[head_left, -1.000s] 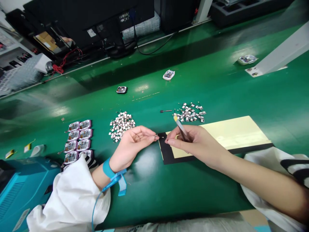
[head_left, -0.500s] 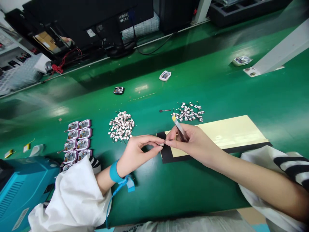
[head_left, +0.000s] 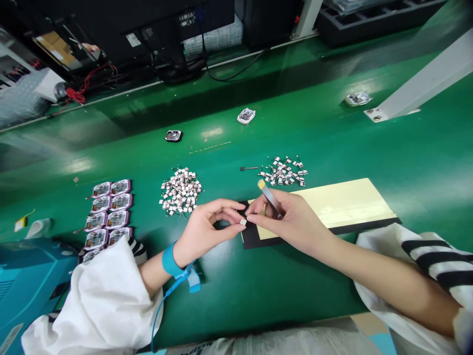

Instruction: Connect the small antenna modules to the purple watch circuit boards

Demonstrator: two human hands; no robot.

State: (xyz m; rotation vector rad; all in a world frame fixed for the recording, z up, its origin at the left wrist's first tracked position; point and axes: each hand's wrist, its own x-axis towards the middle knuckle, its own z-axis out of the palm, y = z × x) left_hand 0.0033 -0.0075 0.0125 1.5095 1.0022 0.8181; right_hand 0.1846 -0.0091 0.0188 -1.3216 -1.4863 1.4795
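Between its thumb and fingers, my left hand (head_left: 212,224) pinches a small white square part (head_left: 243,222). My right hand (head_left: 284,212) is closed round metal tweezers (head_left: 271,198), whose yellow-marked end points up and away; its fingertips meet near the white part. Both hands are over the left end of a black board (head_left: 254,240) that bears a pale yellow sheet (head_left: 343,199). Behind them lie a large pile of small white parts (head_left: 181,191) on the left and a smaller pile (head_left: 284,171) on the right. A blue band (head_left: 170,260) circles my left wrist.
Two columns of purple-rimmed units (head_left: 120,202) stand at the left, beside a teal machine (head_left: 33,276). Farther back lie a black-rimmed unit (head_left: 173,135) and white-rimmed units (head_left: 246,116). A small dark tool (head_left: 249,168) sits between the piles. A white post (head_left: 424,81) rises at the right.
The camera view has shifted slightly, moving the table items left. The white part between my fingers now shows its flat face more. Both hands keep their hold.
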